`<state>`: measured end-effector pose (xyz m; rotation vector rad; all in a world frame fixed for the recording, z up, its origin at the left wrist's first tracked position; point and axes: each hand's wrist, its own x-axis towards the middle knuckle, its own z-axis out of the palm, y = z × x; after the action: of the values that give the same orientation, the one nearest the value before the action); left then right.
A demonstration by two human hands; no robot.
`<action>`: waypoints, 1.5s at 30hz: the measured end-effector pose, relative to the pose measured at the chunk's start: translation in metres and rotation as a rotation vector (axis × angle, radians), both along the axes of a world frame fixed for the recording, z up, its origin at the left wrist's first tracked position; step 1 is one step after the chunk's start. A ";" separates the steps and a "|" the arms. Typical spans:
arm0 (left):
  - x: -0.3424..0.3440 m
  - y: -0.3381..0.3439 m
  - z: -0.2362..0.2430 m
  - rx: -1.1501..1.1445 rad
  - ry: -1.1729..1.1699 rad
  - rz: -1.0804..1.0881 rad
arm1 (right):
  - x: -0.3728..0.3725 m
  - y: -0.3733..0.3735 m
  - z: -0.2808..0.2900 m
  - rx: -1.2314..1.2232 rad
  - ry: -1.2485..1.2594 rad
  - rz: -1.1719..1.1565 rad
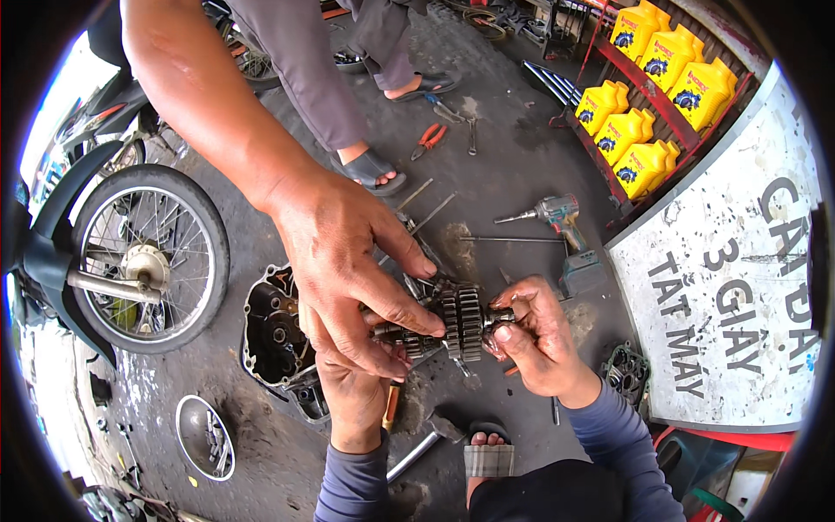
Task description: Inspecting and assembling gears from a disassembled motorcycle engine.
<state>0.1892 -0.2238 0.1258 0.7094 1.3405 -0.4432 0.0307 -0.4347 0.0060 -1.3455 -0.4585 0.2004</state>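
A greasy gear shaft assembly [470,324] of toothed metal gears lies crosswise in front of me, held up between both hands. My right hand [546,348], blackened with grease, pinches its right end between thumb and fingers. At the other end, my left hand [352,400] is closed round the shaft, its fingers partly hidden by another person's hand [344,252]. That hand reaches in from the upper left, one fingertip on the gears. Just left of the gears sits an opened engine case [277,326], its hollow side facing up.
A cordless drill [561,217], red-handled pliers [429,139] and a hammer [426,444] lie on the dark floor. A metal bowl [183,435] of small parts stands lower left, near a motorcycle wheel [204,287]. Yellow jugs [687,91] fill a red rack beside a white signboard [661,261].
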 end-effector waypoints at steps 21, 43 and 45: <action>-0.004 0.005 -0.011 -0.018 0.016 -0.031 | -0.007 0.003 0.001 -0.052 -0.034 -0.085; 0.013 0.020 -0.051 -0.036 0.038 -0.063 | -0.004 0.000 0.004 -0.271 -0.125 -0.146; 0.013 0.021 -0.054 -0.035 0.039 -0.063 | -0.005 0.001 0.007 -0.279 -0.121 -0.145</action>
<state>0.2020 -0.2026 0.0721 0.7183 1.3466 -0.5325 0.0260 -0.4334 0.0128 -1.6648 -0.4436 0.0642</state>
